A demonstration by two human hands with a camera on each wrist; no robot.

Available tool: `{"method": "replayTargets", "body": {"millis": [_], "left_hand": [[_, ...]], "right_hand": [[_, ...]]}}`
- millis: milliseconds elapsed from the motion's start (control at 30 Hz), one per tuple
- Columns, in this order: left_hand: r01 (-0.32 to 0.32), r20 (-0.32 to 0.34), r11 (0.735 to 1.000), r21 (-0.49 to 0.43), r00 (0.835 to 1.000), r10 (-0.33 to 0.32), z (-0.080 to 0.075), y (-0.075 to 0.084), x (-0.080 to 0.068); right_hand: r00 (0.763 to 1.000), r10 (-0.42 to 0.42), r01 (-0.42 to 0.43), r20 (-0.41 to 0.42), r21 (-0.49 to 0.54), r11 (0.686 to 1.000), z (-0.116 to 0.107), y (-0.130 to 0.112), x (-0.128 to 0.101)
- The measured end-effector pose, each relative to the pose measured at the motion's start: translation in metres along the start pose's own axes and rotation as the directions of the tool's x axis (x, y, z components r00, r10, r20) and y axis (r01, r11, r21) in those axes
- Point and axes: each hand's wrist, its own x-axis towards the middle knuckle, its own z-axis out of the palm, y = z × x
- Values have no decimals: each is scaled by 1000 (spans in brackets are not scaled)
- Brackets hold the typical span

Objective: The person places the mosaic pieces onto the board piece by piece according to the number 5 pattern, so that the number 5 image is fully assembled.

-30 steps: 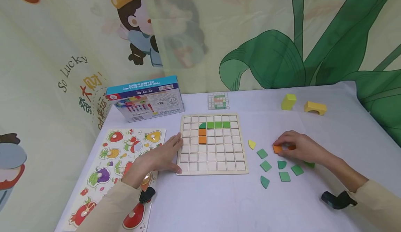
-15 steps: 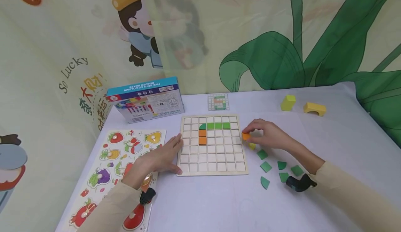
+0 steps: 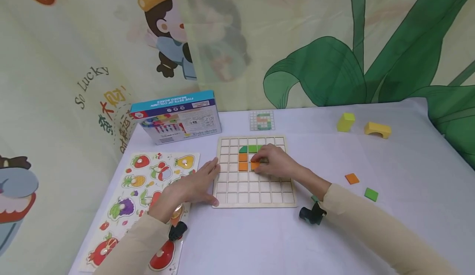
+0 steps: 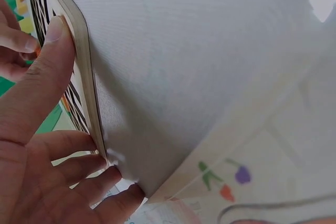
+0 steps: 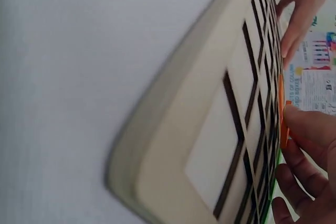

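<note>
Since a second ago the right hand (image 3: 276,163) has carried the orange square wooden tile (image 3: 255,166) from the loose pieces over onto the pale wooden grid board (image 3: 256,196). Its curled fingertips now pinch the tile against a cell just right of the two orange tiles already seated (image 3: 243,161), below the green row (image 3: 252,148). Empty cells lie open beyond the fingers toward the board's near edge.

Unmoved, the left hand (image 3: 193,186) lies flat with straight fingers against the board's left edge, partly over the fruit peg puzzle (image 3: 137,184).

Only the head view shows the loose orange tile (image 3: 351,179) and green tile (image 3: 371,194) well off to the right. From the left wrist, the thumb (image 4: 44,72) presses the board's rim (image 4: 86,77); from the right wrist, the fingertips (image 5: 310,124) close on the tile's thin orange edge (image 5: 284,124).
</note>
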Motion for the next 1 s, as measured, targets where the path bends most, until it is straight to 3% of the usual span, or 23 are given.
{"method": "replayTargets", "body": {"millis": [333, 1000], "left_hand": [[-15, -7, 1000, 7, 1000, 15, -1, 0, -1], [-5, 0, 1000, -20, 1000, 5, -1, 2, 0]], "right_hand": [[1000, -1, 0, -28, -61, 998, 9, -5, 4], [1000, 26, -26, -4, -40, 999, -3, -6, -4]]}}
